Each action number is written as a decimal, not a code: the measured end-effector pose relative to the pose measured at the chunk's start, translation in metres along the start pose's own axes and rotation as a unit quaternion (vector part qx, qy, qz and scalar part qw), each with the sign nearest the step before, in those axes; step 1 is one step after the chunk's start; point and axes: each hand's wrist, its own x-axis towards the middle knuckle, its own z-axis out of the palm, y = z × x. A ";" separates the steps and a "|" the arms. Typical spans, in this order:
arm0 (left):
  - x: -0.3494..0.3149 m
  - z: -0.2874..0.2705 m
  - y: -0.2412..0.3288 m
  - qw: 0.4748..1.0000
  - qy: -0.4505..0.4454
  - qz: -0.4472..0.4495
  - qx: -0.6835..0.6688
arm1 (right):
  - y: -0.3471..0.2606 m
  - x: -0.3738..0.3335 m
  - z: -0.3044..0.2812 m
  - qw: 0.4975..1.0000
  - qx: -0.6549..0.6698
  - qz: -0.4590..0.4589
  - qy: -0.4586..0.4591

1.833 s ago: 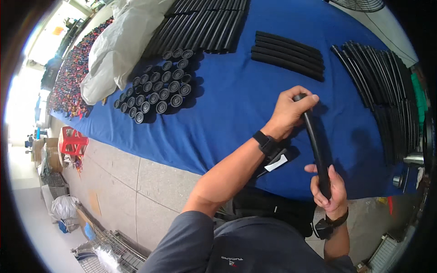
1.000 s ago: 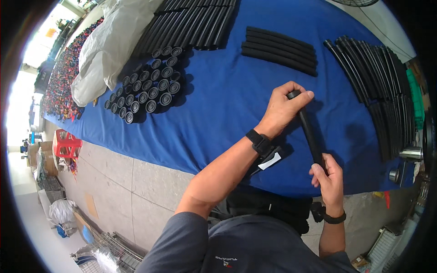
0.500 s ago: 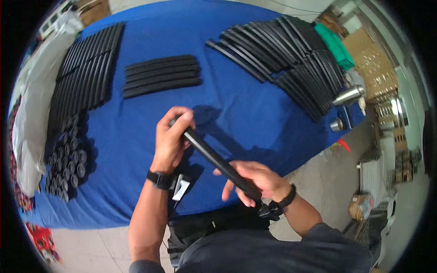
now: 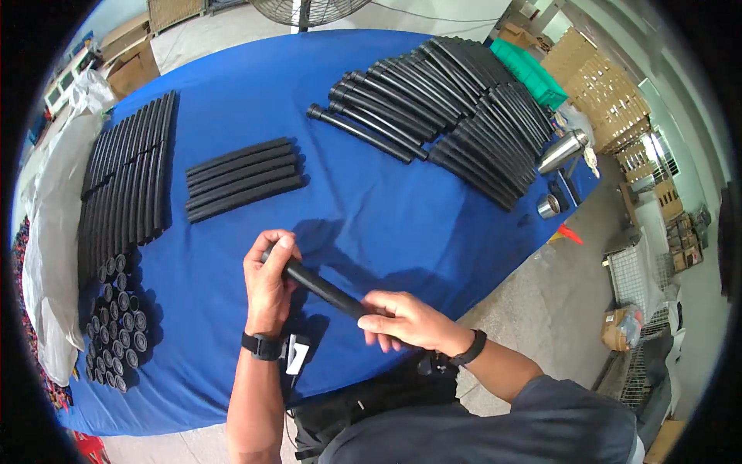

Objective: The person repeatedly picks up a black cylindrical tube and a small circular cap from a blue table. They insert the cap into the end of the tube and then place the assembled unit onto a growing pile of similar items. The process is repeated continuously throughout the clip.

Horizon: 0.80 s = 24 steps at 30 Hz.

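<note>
A black tube slants in front of me above the blue cloth, its upper end to the left. My left hand is closed round that upper end, thumb on top. Nearer my body, my right hand has its thumb and fingers round the lower end, which its grip partly hides. Closest beyond my left hand lie several bare black tubes in a short row. Down to the left stands a cluster of round black caps with ringed faces.
Stacked black tubes line the left side. A large fanned pile of tubes with wider ends fills the far right, beside a green bin. A steel flask and steel cup stand at the right table edge.
My right hand has gone from loosely spread fingers to a closed grip on the tube's lower end. The view has tilted up, so the table sits lower in it.
</note>
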 end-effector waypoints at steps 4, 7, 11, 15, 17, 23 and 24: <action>0.000 0.003 -0.001 0.999 -0.018 0.034 -0.030 | -0.004 -0.001 0.002 0.994 0.103 0.021 -0.003; 0.000 0.002 -0.002 0.995 -0.067 0.033 -0.059 | -0.007 -0.003 -0.004 0.958 0.258 0.091 -0.087; 0.002 0.002 -0.001 1.000 -0.026 0.011 -0.005 | 0.006 0.007 0.000 0.998 -0.059 -0.011 0.037; 0.001 -0.001 -0.005 0.995 -0.062 0.049 -0.058 | -0.002 0.005 0.001 0.959 0.261 0.070 -0.084; 0.001 -0.001 -0.006 0.994 -0.074 0.050 -0.066 | -0.005 0.001 0.000 0.938 0.309 0.096 -0.125; 0.000 0.006 0.001 0.999 -0.049 0.012 0.018 | 0.004 0.007 0.002 0.993 -0.069 -0.063 0.076; -0.001 0.006 -0.002 0.997 -0.066 0.030 0.019 | 0.000 0.008 0.003 0.996 -0.032 -0.028 0.072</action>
